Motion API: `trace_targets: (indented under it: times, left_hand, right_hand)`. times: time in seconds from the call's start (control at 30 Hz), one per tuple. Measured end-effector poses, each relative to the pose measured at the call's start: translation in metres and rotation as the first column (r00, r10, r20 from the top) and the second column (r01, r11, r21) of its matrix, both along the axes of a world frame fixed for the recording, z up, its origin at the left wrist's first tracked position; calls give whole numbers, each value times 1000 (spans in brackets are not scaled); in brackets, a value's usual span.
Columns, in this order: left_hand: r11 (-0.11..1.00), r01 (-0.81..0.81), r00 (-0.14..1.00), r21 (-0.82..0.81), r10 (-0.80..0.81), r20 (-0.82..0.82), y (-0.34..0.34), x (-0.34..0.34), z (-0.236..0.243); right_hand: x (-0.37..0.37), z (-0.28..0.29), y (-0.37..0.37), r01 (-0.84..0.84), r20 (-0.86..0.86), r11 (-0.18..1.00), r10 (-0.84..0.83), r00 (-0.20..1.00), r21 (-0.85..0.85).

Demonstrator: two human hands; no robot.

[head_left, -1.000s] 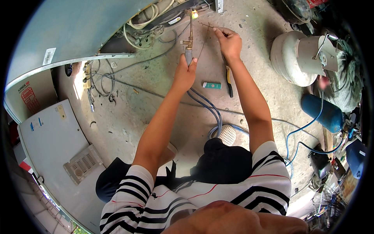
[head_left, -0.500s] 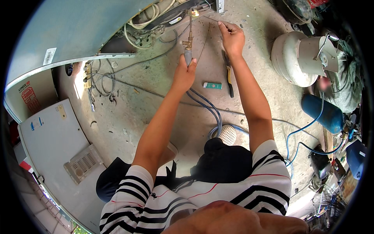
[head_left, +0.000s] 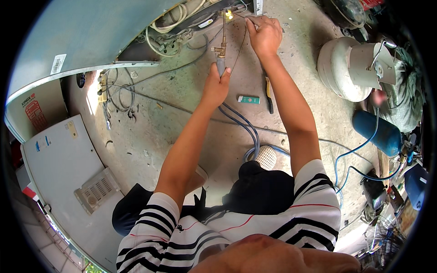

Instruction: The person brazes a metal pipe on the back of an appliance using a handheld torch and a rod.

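My left hand [head_left: 217,84] gripped the torch [head_left: 221,57], flame at twelve o'clock on the joint; my right hand [head_left: 264,34] pinched the filler rod [head_left: 240,45]. Brazing seemed underway; next called for feeding steadily.

1. Your left hand [head_left: 216,86] grips a brass torch [head_left: 221,54], its small flame [head_left: 229,15] lit.
2. Your right hand [head_left: 264,34] pinches a thin rod [head_left: 240,45] beside it.
3. Blue hoses [head_left: 243,125] trail across the concrete floor [head_left: 150,132].

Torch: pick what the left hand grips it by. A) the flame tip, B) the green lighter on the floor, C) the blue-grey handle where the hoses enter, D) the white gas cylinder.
C: the left hand wraps the torch at its handle, with the hoses trailing back from it.
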State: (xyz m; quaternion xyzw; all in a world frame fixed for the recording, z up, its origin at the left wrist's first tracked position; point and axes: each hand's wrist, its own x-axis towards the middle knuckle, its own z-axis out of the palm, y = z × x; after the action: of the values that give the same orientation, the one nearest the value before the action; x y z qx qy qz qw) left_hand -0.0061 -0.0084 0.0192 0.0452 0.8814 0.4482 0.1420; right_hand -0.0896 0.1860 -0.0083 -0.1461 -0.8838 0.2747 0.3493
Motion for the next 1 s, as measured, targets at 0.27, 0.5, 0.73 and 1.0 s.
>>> trace_targets:
  times: [0.27,0.5,0.73,1.0]
  left_hand:
    - [1000,-13,1000,0,13,7,0,1,2]
    - [1000,5,999,-12,-4,44,1,0,6]
    - [1000,0,1000,-9,1,12,1,1,2]
    - [1000,9,1000,-21,-9,22,2,1,6]
  right_hand:
    - [-11,-6,3,-13,-67,991,22,998,136]
    - [-13,-4,0,-34,23,989,31,999,146]
    - [-12,-1,0,-40,52,985,31,998,171]
    - [-11,1,-1,-48,23,980,44,999,193]
